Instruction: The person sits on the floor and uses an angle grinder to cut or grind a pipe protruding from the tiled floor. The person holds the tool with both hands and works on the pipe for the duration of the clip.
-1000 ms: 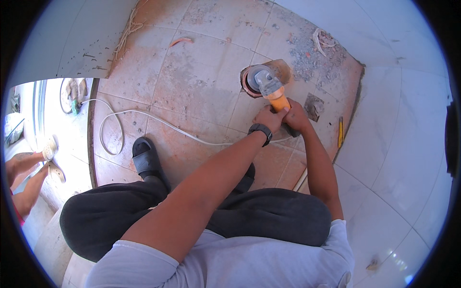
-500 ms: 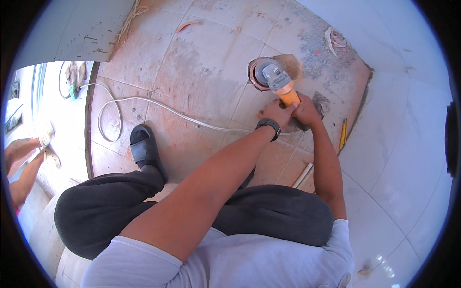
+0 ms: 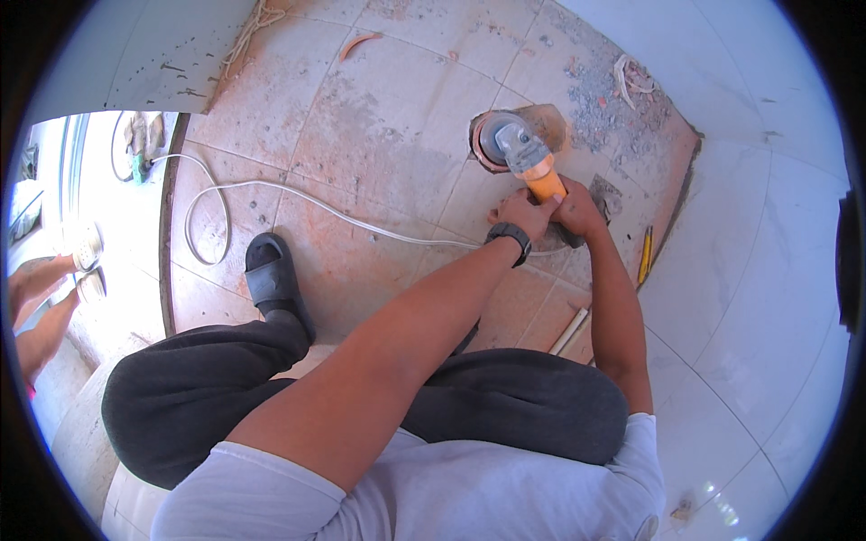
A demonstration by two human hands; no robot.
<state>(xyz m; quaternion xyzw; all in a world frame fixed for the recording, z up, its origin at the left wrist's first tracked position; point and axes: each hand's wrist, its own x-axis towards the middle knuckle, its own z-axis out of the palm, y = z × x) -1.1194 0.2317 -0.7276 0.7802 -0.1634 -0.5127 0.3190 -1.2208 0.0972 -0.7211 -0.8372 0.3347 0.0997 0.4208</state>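
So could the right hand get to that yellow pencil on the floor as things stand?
Probably yes, once it lets go. The right hand is gripping the orange angle grinder, but the yellow pencil lies close beside that forearm on bare floor, with nothing between them.

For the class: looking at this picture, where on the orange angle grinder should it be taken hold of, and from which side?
Grip the angle grinder by its long orange body, coming from the rear, cord end. The grey head and disc point away from the person over the hole in the floor, so that end is best avoided. Both hands, left and right, wrap the rear of the body this way.
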